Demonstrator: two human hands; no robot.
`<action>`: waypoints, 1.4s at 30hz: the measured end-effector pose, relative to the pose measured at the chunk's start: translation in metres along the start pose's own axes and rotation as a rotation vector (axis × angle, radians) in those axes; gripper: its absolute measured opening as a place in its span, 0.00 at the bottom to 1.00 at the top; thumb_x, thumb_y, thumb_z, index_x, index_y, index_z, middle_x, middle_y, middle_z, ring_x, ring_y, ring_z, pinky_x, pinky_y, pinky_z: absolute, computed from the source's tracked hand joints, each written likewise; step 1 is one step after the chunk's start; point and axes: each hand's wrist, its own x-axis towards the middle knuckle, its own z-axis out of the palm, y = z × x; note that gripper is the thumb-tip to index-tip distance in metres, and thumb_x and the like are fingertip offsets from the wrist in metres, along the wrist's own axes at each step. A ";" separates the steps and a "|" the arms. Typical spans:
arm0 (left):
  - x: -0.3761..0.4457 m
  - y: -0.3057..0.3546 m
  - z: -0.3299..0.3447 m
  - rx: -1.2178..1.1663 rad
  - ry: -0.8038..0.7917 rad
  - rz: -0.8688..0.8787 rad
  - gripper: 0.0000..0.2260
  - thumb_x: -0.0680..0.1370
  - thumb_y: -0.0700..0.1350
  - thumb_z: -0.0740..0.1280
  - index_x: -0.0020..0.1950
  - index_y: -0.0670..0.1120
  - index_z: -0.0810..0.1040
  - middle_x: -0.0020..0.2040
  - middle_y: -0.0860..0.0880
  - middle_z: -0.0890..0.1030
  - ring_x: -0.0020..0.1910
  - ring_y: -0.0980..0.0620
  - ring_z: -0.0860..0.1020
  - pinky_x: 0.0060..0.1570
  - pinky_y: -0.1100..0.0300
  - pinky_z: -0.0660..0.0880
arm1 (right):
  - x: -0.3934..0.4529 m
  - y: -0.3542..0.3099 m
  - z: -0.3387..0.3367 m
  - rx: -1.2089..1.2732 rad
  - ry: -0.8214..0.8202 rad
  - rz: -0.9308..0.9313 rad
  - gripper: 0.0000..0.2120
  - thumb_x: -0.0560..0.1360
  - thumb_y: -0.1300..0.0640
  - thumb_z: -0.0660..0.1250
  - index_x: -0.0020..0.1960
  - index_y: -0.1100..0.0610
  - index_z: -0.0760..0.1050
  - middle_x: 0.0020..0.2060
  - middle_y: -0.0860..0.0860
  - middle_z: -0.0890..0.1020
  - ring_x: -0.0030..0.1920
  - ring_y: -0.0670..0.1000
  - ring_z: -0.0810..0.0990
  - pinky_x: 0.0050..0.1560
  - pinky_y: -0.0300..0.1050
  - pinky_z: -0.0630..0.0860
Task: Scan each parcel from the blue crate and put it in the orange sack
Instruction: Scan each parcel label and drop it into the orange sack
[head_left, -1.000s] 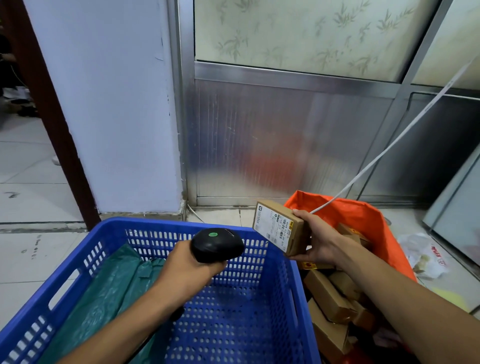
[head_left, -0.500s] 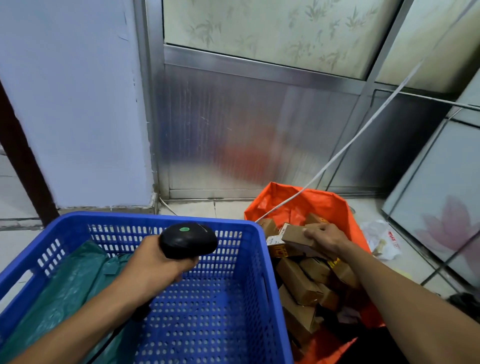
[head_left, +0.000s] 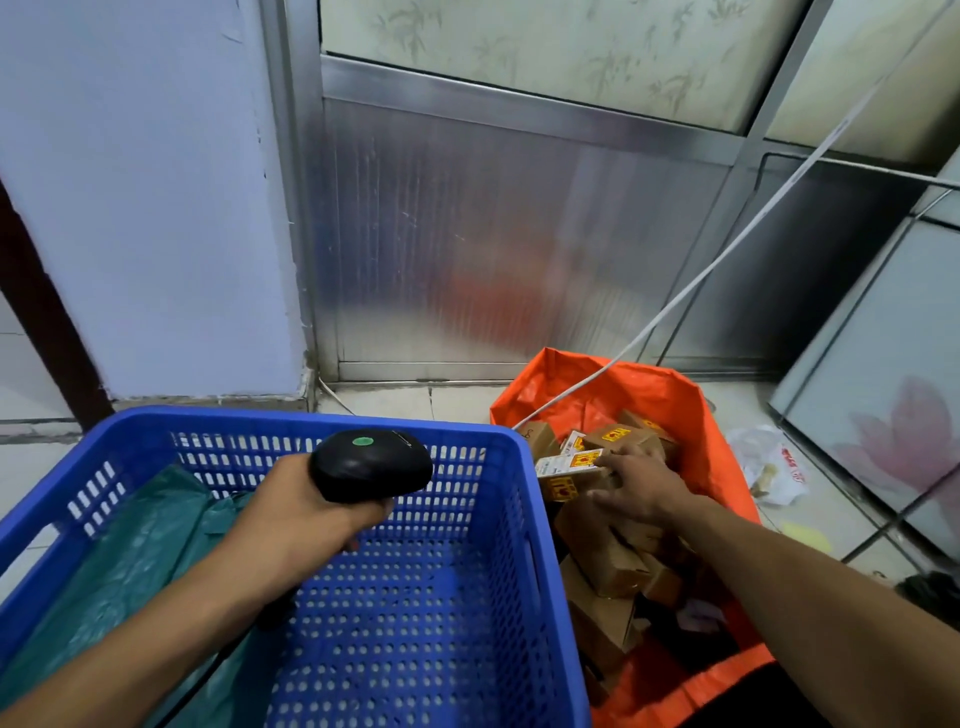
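Now a parcel (head_left: 569, 464) is laid on the heap inside the sack (head_left: 701, 447), right beside the crate (head_left: 415, 597). It is touched by the spread right hand (head_left: 641, 486). A scanner (head_left: 371, 464) is gripped by the left hand (head_left: 306, 517) over the crate, where only a green bag (head_left: 135, 561) is left.

Brown labelled parcel (head_left: 571, 464) lies atop boxes inside orange sack (head_left: 691, 415).

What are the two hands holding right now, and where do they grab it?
The left hand grips the black scanner by its handle. The right hand holds nothing; its spread fingers rest on the parcels in the orange sack.
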 end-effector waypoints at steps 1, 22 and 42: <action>0.001 0.000 0.000 -0.005 0.002 -0.006 0.07 0.70 0.35 0.78 0.44 0.44 0.84 0.28 0.46 0.81 0.24 0.53 0.78 0.36 0.56 0.75 | 0.001 -0.007 0.002 -0.041 0.019 -0.034 0.30 0.75 0.36 0.65 0.73 0.46 0.69 0.71 0.54 0.68 0.72 0.64 0.63 0.69 0.59 0.67; 0.010 -0.001 -0.006 -0.058 -0.020 0.011 0.08 0.72 0.36 0.77 0.44 0.47 0.84 0.26 0.52 0.79 0.24 0.56 0.75 0.35 0.58 0.74 | 0.037 -0.010 0.015 -0.099 -0.060 0.294 0.33 0.78 0.42 0.66 0.75 0.56 0.58 0.73 0.63 0.61 0.74 0.67 0.60 0.72 0.63 0.63; 0.038 -0.009 -0.072 0.090 0.113 -0.049 0.03 0.72 0.37 0.76 0.44 0.41 0.84 0.34 0.44 0.83 0.30 0.50 0.79 0.35 0.58 0.78 | -0.014 -0.177 0.037 0.118 0.201 -0.371 0.32 0.78 0.52 0.65 0.77 0.55 0.56 0.65 0.58 0.70 0.63 0.61 0.73 0.56 0.58 0.77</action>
